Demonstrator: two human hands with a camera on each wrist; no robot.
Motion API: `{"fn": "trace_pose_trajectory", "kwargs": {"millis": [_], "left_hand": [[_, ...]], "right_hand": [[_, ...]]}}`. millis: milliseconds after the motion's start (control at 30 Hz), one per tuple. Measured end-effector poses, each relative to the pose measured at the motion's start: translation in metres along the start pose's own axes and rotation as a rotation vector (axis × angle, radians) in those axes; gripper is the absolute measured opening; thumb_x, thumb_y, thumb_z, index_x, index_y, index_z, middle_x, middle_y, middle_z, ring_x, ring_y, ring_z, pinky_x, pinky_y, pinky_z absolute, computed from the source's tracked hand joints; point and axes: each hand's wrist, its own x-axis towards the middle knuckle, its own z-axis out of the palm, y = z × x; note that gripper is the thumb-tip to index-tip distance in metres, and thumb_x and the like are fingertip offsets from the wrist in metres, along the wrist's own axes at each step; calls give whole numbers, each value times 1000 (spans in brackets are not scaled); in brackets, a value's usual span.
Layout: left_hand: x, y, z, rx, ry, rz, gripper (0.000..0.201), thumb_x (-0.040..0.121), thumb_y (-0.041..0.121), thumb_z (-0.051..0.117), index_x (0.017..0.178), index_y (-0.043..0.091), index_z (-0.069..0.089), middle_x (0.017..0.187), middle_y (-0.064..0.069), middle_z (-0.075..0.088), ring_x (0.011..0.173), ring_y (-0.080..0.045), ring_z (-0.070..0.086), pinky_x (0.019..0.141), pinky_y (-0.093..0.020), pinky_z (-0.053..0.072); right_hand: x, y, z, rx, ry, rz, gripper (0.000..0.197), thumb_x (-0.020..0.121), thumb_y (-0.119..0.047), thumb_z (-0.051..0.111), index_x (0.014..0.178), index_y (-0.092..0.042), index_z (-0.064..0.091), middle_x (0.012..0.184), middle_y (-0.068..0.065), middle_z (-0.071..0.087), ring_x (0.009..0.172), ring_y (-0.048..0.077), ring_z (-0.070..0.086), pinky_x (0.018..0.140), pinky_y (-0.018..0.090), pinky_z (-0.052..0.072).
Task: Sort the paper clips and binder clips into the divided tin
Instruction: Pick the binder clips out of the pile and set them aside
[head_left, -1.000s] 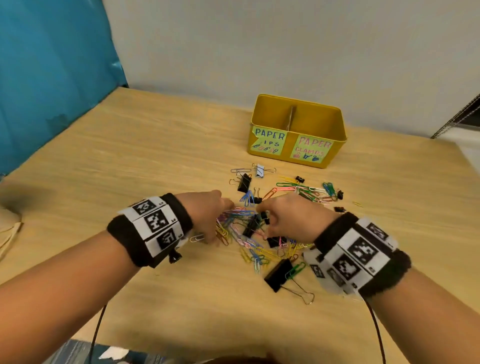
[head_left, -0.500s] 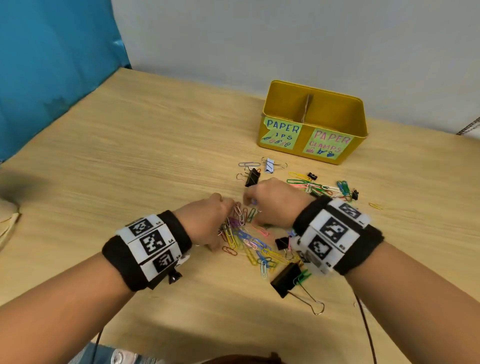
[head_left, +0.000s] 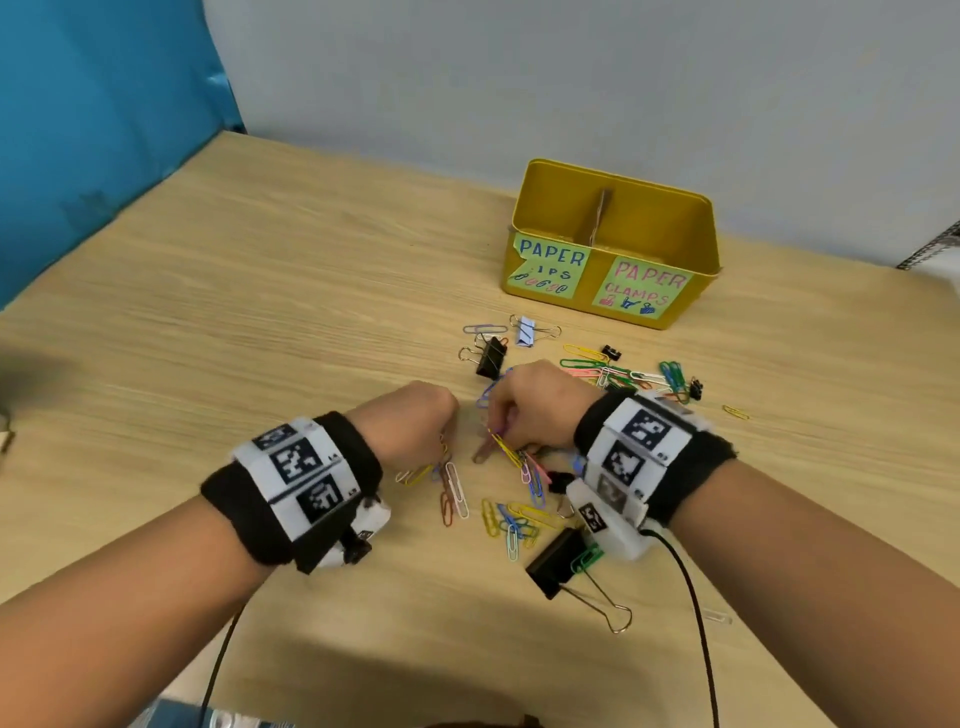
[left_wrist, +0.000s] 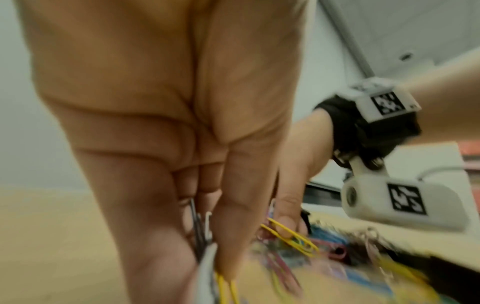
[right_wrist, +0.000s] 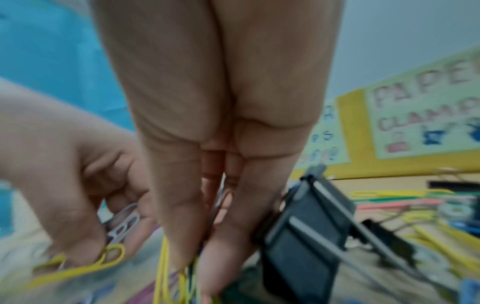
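Coloured paper clips (head_left: 519, 514) and black binder clips (head_left: 491, 358) lie scattered on the wooden table (head_left: 260, 312) before the yellow divided tin (head_left: 613, 249). Left hand (head_left: 410, 426) pinches several paper clips; right hand (head_left: 540, 410) pinches yellow ones. Only the wrist views show white clips between the left fingers (right_wrist: 91, 236).

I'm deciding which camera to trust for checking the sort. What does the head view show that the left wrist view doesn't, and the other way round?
Only the head view shows the yellow divided tin with its two labels, and the large black binder clip lying near the right wrist. Only the left wrist view shows the left hand from the palm side, fingers pinching silver and yellow paper clips. Both show the right hand holding yellow paper clips and the loose coloured clips on the wooden table.
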Motion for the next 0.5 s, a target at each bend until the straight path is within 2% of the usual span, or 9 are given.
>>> {"fn": "trace_pose_trajectory", "kwargs": {"millis": [67,133,167,233,333,400,433,500], "left_hand": [[8,-3,-19,-63,14,-7,24,80,4,53,98,10,67,94,-8,65,81,-20,57,69,-22,39],[19,-2,-44,-187,68,-9,22,78,2,55,95,10,67,77,-2,59,65,-14,53,62,-24,44],[26,1,-59,-275,109,-9,20,78,0,57,93,9,66,70,0,57,58,-13,53,59,-26,47],[41,9,-90,-439,217,6,18,78,-4,57,89,10,63,64,0,55,53,-14,54,62,-30,52],[74,25,-135,-554,449,54,20,77,-7,56,87,10,62,62,-5,55,58,-24,59,68,-36,56],[96,35,-155,-580,574,63,21,75,-5,56,89,8,65,70,-10,59,74,-34,66,75,-41,58],[106,39,-160,-592,605,53,20,76,-4,56,90,7,66,75,-11,60,82,-35,68,78,-42,58],[122,43,-162,-534,596,25,15,78,4,60,91,9,66,82,-11,62,92,-33,67,82,-33,55]], "right_hand": [[-8,15,-15,317,-8,51,14,77,-1,67,88,-10,69,70,-1,63,58,12,62,49,14,46],[-15,27,-39,564,38,48,16,77,4,67,76,-12,64,55,-6,63,43,3,60,42,10,47],[-18,32,-54,659,89,31,20,77,7,67,72,-12,63,49,-6,64,40,0,59,42,9,48],[-20,43,-88,860,240,-4,23,78,11,63,71,-10,62,45,-6,64,40,0,61,47,11,54],[-10,57,-134,1048,538,-22,23,79,10,63,68,-10,60,48,-6,64,44,2,62,52,15,57],[7,65,-154,1045,715,30,27,78,9,64,64,-13,57,58,-3,61,48,4,60,51,16,57],[17,68,-159,1005,776,70,29,79,8,64,62,-15,56,62,-1,59,51,7,59,54,18,57],[36,71,-160,887,829,139,30,80,4,63,61,-18,57,65,0,58,56,11,58,63,25,58]]}}
